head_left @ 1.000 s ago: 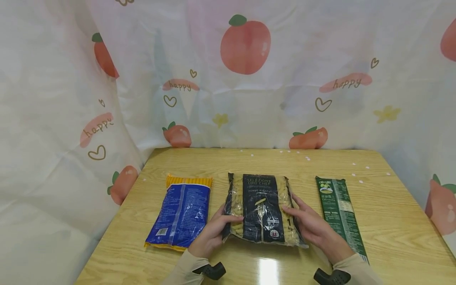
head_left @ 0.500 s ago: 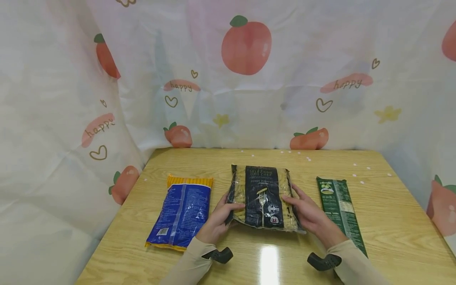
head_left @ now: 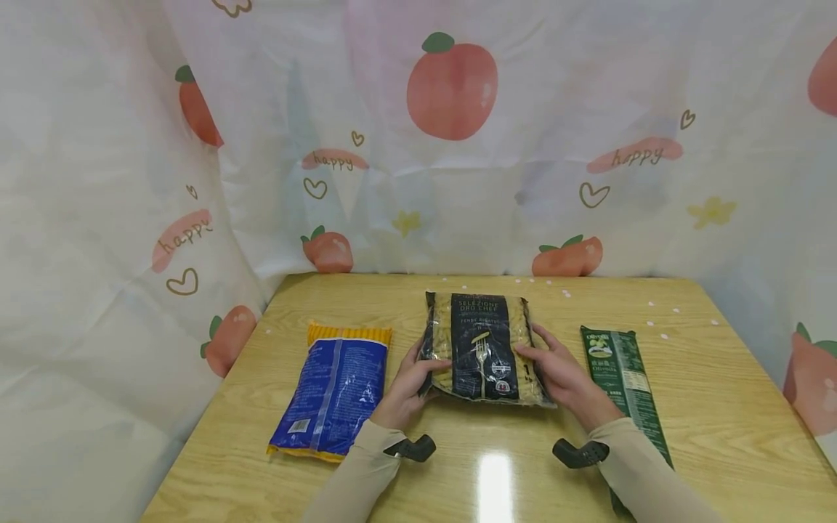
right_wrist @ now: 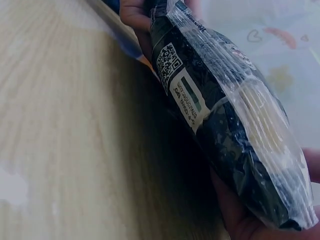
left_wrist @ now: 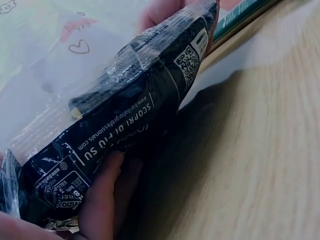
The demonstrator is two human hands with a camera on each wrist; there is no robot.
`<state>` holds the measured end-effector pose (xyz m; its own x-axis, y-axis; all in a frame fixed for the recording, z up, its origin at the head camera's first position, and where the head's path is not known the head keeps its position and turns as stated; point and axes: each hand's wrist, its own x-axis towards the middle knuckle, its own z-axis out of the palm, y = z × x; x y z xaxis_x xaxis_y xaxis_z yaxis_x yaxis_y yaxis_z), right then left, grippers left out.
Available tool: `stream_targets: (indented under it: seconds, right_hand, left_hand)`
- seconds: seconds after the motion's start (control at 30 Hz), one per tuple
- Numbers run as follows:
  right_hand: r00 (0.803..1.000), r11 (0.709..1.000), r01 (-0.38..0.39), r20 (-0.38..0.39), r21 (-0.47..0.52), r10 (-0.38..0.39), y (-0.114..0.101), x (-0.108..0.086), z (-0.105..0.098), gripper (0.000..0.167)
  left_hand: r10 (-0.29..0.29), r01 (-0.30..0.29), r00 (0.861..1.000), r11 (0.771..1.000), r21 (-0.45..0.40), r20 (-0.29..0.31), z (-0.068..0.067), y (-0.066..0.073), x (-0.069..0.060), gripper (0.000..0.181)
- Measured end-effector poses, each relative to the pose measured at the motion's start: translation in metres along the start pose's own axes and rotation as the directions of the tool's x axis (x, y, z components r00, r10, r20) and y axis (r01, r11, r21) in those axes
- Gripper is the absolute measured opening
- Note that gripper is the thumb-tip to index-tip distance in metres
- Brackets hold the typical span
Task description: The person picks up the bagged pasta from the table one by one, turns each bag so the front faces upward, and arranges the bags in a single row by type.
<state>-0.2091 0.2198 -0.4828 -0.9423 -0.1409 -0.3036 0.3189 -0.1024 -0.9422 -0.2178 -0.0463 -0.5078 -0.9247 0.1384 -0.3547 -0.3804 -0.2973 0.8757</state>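
Both hands grip a black and clear pasta bag (head_left: 482,349) by its two sides, front face toward the head camera. The left hand (head_left: 407,385) has its thumb on the bag's front at the left edge; in the left wrist view its fingers (left_wrist: 100,200) lie under the bag (left_wrist: 115,120). On the other side the right hand (head_left: 567,374) holds the right edge, thumb on the front. Shadow shows beneath the bag (right_wrist: 220,120) in the right wrist view, where it stands tilted above the wooden surface.
A blue and orange bag (head_left: 336,388) lies on the wooden table (head_left: 222,465) at the left. At the right lies a long green packet (head_left: 624,370), partly covered by the right forearm. A fruit-printed curtain (head_left: 458,211) hangs behind the table.
Both hands have moved the pasta bag away from the body, toward the table's back edge, keeping their grip. The blue bag and green packet have stayed in place.
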Motion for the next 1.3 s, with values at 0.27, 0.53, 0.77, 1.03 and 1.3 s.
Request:
stream_targets:
  seconds: [0.27, 0.53, 0.77, 1.03, 1.3]
  right_hand:
    - [1.0, 0.999, -0.004, -0.019, 0.046, 0.005, -0.007, 0.013, 0.0, 0.09]
    - [0.999, 1.0, -0.006, -0.053, 0.009, 0.006, -0.011, 0.024, -0.003, 0.089]
    - [0.999, 0.999, -0.002, -0.043, 0.039, 0.004, -0.011, 0.028, -0.004, 0.088]
    - [0.998, 1.0, 0.009, -0.063, 0.018, -0.008, -0.009, 0.027, -0.007, 0.084]
    - [0.996, 0.997, 0.008, -0.088, -0.07, -0.015, -0.015, 0.016, -0.013, 0.075]
  left_hand:
    - [0.047, -0.044, 0.998, 0.997, 0.06, -0.046, 0.004, 0.005, 0.015, 0.093]
    - [0.057, -0.048, 0.995, 0.993, 0.106, -0.078, 0.008, 0.009, 0.027, 0.09]
    - [0.059, -0.049, 0.996, 0.988, 0.145, -0.063, 0.008, 0.012, 0.031, 0.09]
    - [0.042, -0.031, 0.998, 0.977, 0.213, -0.045, 0.011, 0.014, 0.032, 0.092]
    - [0.093, -0.059, 0.994, 0.904, 0.424, -0.061, 0.013, 0.024, 0.02, 0.088]
